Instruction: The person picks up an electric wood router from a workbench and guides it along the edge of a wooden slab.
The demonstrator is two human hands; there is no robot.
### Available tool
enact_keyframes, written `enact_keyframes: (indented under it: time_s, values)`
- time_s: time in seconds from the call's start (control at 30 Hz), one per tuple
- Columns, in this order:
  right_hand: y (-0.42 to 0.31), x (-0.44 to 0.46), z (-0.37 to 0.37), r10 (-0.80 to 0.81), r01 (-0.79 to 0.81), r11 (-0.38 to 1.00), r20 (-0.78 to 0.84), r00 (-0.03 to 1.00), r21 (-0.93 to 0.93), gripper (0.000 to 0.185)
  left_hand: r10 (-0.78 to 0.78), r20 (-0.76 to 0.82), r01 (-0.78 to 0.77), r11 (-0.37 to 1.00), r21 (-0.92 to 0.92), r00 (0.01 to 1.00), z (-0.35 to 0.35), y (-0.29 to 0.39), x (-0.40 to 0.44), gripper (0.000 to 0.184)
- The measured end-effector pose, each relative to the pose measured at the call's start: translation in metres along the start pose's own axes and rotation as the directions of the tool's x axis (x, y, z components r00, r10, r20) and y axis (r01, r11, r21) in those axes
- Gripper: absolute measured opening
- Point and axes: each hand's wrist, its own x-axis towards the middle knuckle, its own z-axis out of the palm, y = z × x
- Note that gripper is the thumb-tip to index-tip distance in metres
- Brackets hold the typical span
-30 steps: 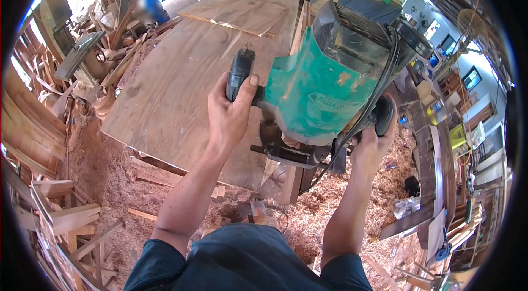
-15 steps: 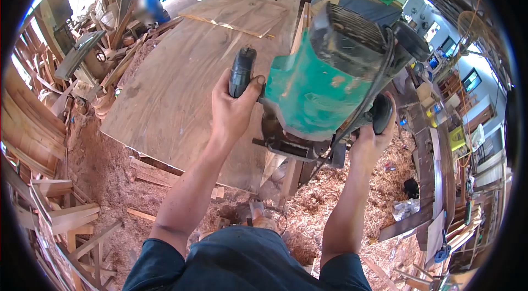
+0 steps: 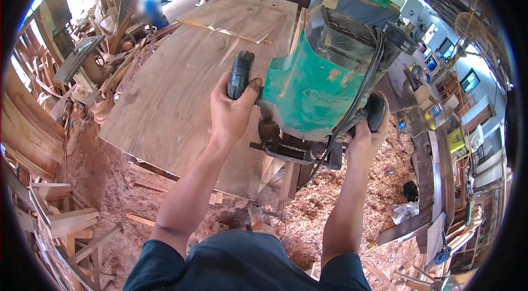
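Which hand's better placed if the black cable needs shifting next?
Right, probably. The right hand grips the right handle, close to where the black cable runs down the green power tool. The left hand is on the left handle, across the tool. Both hands are occupied, though.

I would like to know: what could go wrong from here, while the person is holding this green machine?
The black cord hangs along the green power tool and past its base, so it might snag or get in the way.

The left hand and right hand grip opposite sides; if either slips, the tool could tip.

Loose wood shavings cover the floor nearby, so footing may be slippery.
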Motion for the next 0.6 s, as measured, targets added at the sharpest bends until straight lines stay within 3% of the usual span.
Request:
enact_keyframes:
  time_s: [0.23, 0.33, 0.6]
  values:
    - [0.003, 0.005, 0.002, 0.009, -0.011, 0.998, -0.039, 0.999, -0.068, 0.055, -0.005, -0.006, 0.005, 1.0, 0.019, 1.0, 0.003, -0.008, 0.006, 0.026]
    - [0.017, 0.017, 0.0, -0.112, 0.107, 0.979, -0.021, 0.993, -0.173, 0.055, 0.004, 0.007, -0.004, 1.0, 0.001, 1.0, 0.007, -0.01, 0.015, 0.027]
    - [0.029, 0.041, 0.014, -0.062, 0.062, 0.998, -0.015, 0.998, 0.01, 0.055, -0.003, 0.006, 0.003, 1.0, 0.008, 1.0, 0.022, -0.018, 0.042, 0.027]
